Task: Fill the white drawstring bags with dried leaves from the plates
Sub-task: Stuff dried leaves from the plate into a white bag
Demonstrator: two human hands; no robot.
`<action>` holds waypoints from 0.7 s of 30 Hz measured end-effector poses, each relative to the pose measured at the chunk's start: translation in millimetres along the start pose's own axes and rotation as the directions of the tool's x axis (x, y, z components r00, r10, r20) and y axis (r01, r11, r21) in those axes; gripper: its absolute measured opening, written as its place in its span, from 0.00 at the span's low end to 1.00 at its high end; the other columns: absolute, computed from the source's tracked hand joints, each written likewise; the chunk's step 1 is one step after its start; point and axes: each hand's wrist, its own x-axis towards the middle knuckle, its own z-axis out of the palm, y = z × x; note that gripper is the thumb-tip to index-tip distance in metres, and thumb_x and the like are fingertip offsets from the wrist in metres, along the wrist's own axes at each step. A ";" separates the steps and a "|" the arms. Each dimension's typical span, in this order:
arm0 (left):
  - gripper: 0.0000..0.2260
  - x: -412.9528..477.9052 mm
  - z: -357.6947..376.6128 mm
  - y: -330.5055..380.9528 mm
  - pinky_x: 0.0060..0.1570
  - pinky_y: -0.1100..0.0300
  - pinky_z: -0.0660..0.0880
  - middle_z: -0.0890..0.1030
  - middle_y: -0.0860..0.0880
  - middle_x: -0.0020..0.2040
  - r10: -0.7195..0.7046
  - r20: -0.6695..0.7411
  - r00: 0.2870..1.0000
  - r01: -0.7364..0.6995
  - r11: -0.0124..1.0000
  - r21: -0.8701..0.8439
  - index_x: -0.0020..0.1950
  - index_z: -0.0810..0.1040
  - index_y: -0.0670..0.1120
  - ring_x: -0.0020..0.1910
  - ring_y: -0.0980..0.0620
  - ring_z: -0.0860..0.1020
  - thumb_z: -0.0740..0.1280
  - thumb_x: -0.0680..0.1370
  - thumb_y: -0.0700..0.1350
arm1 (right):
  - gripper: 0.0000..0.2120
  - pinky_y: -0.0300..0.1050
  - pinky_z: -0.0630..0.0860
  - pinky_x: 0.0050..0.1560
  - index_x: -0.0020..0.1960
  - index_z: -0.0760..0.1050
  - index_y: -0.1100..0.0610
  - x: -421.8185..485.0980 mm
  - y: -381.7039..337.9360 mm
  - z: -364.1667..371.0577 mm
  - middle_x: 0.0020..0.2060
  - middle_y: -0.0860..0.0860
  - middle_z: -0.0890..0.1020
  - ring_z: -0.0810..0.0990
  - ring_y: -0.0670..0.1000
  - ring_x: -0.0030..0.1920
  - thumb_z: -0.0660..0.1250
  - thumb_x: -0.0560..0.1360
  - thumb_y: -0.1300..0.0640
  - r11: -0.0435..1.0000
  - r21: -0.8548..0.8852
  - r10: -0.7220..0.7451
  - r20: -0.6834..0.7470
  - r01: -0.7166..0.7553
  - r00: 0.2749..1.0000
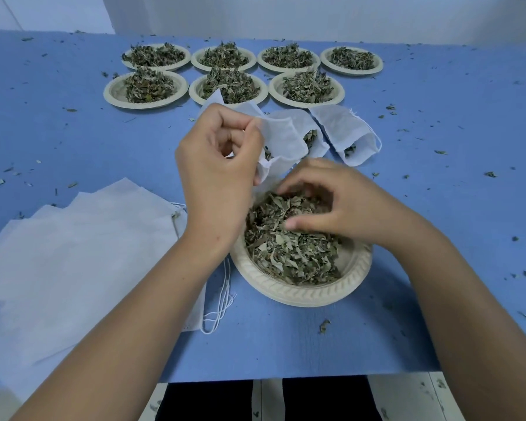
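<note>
Right now the white drawstring bag (281, 141) being filled hangs just above the far rim of the near plate (301, 294), its mouth turned down toward the pile. The left hand (219, 165) holds it by the mouth edge, thumb and forefinger pinched on the cloth and the other fingers curled loosely. The cloth is thin, limp and very light; it will sag shut by itself, so the hem at the mouth, where the cord runs, looks like the place to hold it, ideally spread rather than bunched.

The right hand (331, 202) is down in the dried leaves (286, 250) on that plate, fingers curled into the heap and thumb closing across, gathering a clump. The leaves look brittle, crumbly and nearly weightless, so a loose scoop should suit them better than a hard squeeze, and bits will likely drop on the way.

Just beyond, another bag (343, 132) lies on the blue table (438, 192) with leaves showing at its mouth; one more seems to sit behind the held bag, though where one ends and the other begins I cannot tell. To the left lies a stack of empty bags (82, 238), their cords (222, 299) trailing near the plate. Farther off stand seven heaped plates (152, 103) in two rows, with leaf crumbs scattered around.
</note>
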 end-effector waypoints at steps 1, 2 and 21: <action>0.06 -0.1 -0.1 -0.2 0.27 0.64 0.71 0.75 0.55 0.26 0.002 0.004 1.000 -0.002 1.000 0.003 0.40 0.76 0.46 0.21 0.57 0.74 0.67 0.78 0.40 | 0.19 0.42 0.69 0.61 0.58 0.78 0.52 0.6 -0.6 3.5 0.54 0.48 0.78 0.73 0.46 0.56 0.76 0.69 0.49 0.998 -0.061 0.001 0.088 0.004 0.996; 0.06 -0.1 -0.1 -0.4 0.28 0.64 0.71 0.75 0.55 0.26 0.003 0.008 1.000 -0.004 1.000 0.006 0.40 0.76 0.46 0.21 0.57 0.74 0.67 0.78 0.40 | 0.20 0.43 0.67 0.64 0.59 0.78 0.52 1.3 -2.6 6.9 0.56 0.48 0.77 0.72 0.46 0.59 0.75 0.69 0.50 0.996 -0.091 -0.002 0.135 0.014 0.991; 0.09 -0.5 1.9 -10.6 0.24 0.60 0.75 0.73 0.53 0.25 -0.085 0.202 0.976 0.066 0.993 0.100 0.38 0.76 0.46 0.21 0.59 0.74 0.68 0.78 0.38 | 0.10 0.38 0.78 0.44 0.44 0.80 0.57 -5.0 -6.5 -16.1 0.36 0.46 0.84 0.82 0.45 0.39 0.73 0.67 0.69 0.775 0.542 -0.007 -0.506 0.325 0.862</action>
